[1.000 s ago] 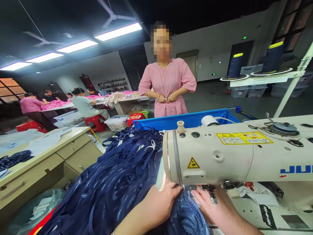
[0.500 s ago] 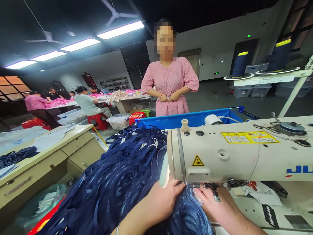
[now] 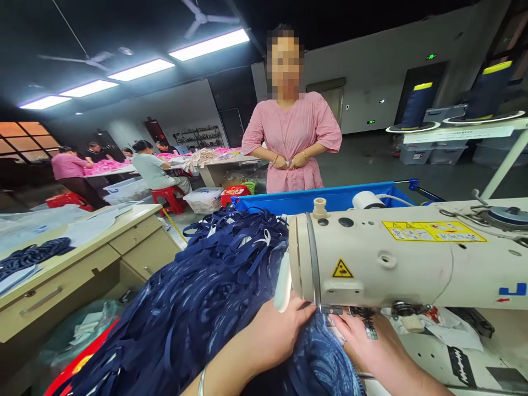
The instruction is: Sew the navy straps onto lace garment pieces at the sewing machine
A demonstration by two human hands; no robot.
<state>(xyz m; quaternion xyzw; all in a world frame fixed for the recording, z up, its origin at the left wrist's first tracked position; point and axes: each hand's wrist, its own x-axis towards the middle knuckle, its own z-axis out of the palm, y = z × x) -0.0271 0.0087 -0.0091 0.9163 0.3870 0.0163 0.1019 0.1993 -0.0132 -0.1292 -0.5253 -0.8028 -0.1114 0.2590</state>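
Observation:
A cream sewing machine (image 3: 371, 264) reaches in from the right, its head over my hands. My left hand (image 3: 280, 324) is just left of the needle area, fingers pinched together on a navy lace fabric (image 3: 325, 357). On the other side, under the machine arm, my right hand (image 3: 363, 335) grips the fabric's edge with its thumb on top. The machine head and a clear guard partly hide both hands' fingertips and the needle. A large heap of navy straps and lace (image 3: 198, 308) spreads left of the machine, against my left forearm.
Navy thread cones (image 3: 416, 107) stand on a rack at the right. Behind the machine is a blue cloth bin (image 3: 268, 202), with a person in pink (image 3: 292, 143) standing beyond it. A drawer desk (image 3: 82, 253) is at the left. Several people sit or stand at far tables.
The view has shifted slightly, so the machine and room sit a little further right. Both hands keep nearly the same place on the fabric by the needle.

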